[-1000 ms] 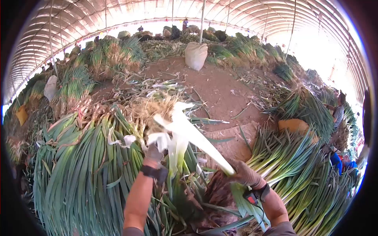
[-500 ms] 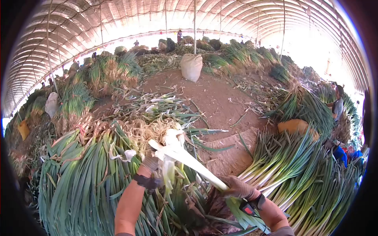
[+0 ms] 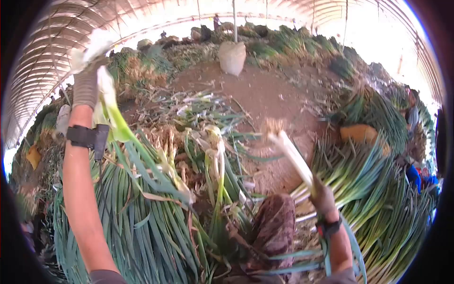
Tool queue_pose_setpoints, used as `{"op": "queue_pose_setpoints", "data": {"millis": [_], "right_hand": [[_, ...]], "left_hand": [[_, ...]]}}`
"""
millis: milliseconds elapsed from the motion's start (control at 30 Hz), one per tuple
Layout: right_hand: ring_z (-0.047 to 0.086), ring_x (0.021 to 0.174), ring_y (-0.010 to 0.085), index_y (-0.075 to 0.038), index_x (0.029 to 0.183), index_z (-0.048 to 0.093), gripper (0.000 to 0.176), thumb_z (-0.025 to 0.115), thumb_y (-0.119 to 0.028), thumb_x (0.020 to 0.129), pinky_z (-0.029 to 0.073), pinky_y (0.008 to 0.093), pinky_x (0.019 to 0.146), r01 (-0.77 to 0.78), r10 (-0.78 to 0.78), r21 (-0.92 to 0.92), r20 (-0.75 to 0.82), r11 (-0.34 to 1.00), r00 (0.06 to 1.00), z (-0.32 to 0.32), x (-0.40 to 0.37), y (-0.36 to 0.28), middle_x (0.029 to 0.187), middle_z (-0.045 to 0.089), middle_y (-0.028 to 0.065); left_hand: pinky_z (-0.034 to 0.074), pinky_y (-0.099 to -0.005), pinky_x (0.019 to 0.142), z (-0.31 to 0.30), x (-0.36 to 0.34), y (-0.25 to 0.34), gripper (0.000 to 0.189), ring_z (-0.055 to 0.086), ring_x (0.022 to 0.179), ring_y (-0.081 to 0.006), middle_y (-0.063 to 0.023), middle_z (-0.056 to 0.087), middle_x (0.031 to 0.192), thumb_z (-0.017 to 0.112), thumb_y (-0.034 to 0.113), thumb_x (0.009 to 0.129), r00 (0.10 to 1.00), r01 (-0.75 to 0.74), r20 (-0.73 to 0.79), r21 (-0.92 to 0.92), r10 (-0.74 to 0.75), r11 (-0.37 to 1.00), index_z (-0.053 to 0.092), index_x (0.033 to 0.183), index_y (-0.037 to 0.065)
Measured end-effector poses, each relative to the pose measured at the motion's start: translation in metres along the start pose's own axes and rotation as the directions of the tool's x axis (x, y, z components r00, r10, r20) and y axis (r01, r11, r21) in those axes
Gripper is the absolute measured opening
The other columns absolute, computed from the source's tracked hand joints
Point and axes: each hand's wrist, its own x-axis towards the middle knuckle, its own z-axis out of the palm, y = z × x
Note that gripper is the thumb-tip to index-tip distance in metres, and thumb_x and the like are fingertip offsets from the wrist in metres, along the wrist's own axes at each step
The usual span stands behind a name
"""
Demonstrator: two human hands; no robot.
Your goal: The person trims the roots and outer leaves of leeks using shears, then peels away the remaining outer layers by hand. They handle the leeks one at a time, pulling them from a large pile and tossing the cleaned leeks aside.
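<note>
My left hand [image 3: 86,87], in a knit glove, is raised high at the left. Its fingers are closed on stripped outer leaves [image 3: 112,111], which trail down green and white; the top is blurred. At the lower right, my gloved right hand [image 3: 324,199] grips a green onion [image 3: 294,157] around its stalk. The bare white shaft tilts up to the left, ending in blurred tan roots, and its green leaves hang below the wrist. Below my left arm lies a heap of unstripped green onions [image 3: 137,227]. White-stemmed green onions [image 3: 369,194] lie piled at the right.
My knee [image 3: 275,217] in patterned cloth is at the bottom centre. Leaf scraps [image 3: 203,109] litter the brown ground ahead. A whitish sack [image 3: 232,58] stands by a pole, and a yellow sack [image 3: 358,133] lies right. Another person [image 3: 412,113] is at the far right.
My left hand has swung up and left with the stripped leaves, away from the green onion. My right hand has moved right with the onion, whose shaft now points more steeply upward.
</note>
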Motion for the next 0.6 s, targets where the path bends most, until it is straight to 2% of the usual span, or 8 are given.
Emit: {"op": "queue_pose_setpoints", "data": {"millis": [67,167,267,300,333,467,500,600], "right_hand": [[0.068,0.091,0.045,-0.01,0.148,0.044,0.08,0.071,-0.006,0.073,0.056,0.0505,0.081,-0.062,0.062,-0.033,-0.012,0.998,0.998,-0.022,0.05,-0.039,0.1,0.069,0.026],[0.067,0.091,0.0457,-0.007,0.147,0.046,0.077,0.066,-0.004,0.073,0.054,0.0502,0.08,-0.115,0.116,-0.058,0.013,0.992,0.993,-0.024,0.06,-0.05,0.098,0.069,0.0277],[0.067,0.088,0.0457,-0.01,0.148,0.045,0.077,0.065,-0.004,0.074,0.053,0.0516,0.078,-0.061,0.061,-0.027,0.026,0.998,0.998,-0.027,0.05,-0.043,0.094,0.068,0.0276],[0.067,0.088,0.0457,-0.009,0.147,0.045,0.076,0.064,-0.003,0.074,0.053,0.0519,0.077,0.014,-0.014,-0.014,-0.004,1.0,1.0,-0.026,0.046,-0.032,0.093,0.068,0.0275],[0.066,0.088,0.0463,-0.008,0.146,0.046,0.075,0.064,-0.002,0.074,0.053,0.0527,0.076,-0.051,0.053,-0.036,0.061,0.998,0.997,-0.028,0.042,-0.029,0.093,0.068,0.0274],[0.068,0.085,0.0453,-0.01,0.143,0.047,0.073,0.069,-0.012,0.074,0.054,0.054,0.076,-0.05,0.099,-0.204,0.239,0.978,0.966,-0.034,0.032,-0.026,0.093,0.07,0.0239],[0.068,0.084,0.0443,-0.01,0.144,0.047,0.074,0.07,-0.012,0.074,0.055,0.0535,0.076,-0.045,0.109,-0.23,0.275,0.972,0.955,-0.038,0.029,-0.035,0.09,0.07,0.0233],[0.07,0.082,0.0416,-0.011,0.146,0.047,0.076,0.071,-0.015,0.075,0.055,0.0519,0.074,-0.006,0.107,-0.265,0.369,0.964,0.923,-0.036,0.022,-0.05,0.087,0.07,0.0218]], "left_hand": [[0.056,-0.0393,0.082,0.068,-0.034,0.101,0.027,0.068,0.091,-0.0264,-0.0124,0.071,0.11,0.054,0.006,0.091,0.904,0.054,0.427,-0.134,0.008,0.99,0.068,0.114,0.005],[0.055,-0.0432,0.076,0.12,-0.151,0.266,0.021,0.069,0.084,-0.0308,-0.0149,0.073,0.101,0.06,0.009,0.085,0.418,-0.077,0.835,-0.36,0.358,0.93,0.074,0.1,0.005],[0.052,-0.043,0.06,0.11,-0.265,0.334,0.013,0.067,0.069,-0.0249,-0.0092,0.072,0.081,0.065,0.014,0.083,0.084,-0.322,0.628,-0.717,0.773,0.618,0.076,0.082,0.007],[0.056,-0.0478,0.081,0.086,-0.228,0.351,0.016,0.063,0.067,-0.0236,-0.0096,0.069,0.076,0.065,0.01,0.089,-0.222,-0.311,0.577,-0.806,0.786,0.504,0.074,0.078,0.003],[0.049,-0.0511,0.104,0.078,-0.194,0.35,0.027,0.065,0.114,-0.026,-0.0058,0.072,0.117,0.055,0.025,0.1,-0.365,-0.26,0.646,-0.762,0.67,0.593,0.078,0.107,0.011],[0.054,-0.0368,0.069,0.217,-0.1,0.166,0.018,0.067,0.069,-0.0217,-0.0087,0.07,0.073,0.059,0.013,0.086,0.425,-0.077,0.875,-0.219,0.231,0.973,0.068,0.071,0.012],[0.046,-0.0383,0.054,0.197,-0.03,0.143,0.027,0.058,0.054,-0.0213,-0.0054,0.059,0.058,0.054,0.013,0.09,0.691,0.289,0.713,-0.12,-0.12,0.95,0.065,0.066,0.012],[0.053,-0.0403,0.076,0.238,0.02,0.035,0.023,0.069,0.081,-0.0242,-0.012,0.071,0.091,0.051,0.015,0.097,0.988,-0.036,0.142,0.579,-0.057,0.815,0.062,0.114,0.004]]}}
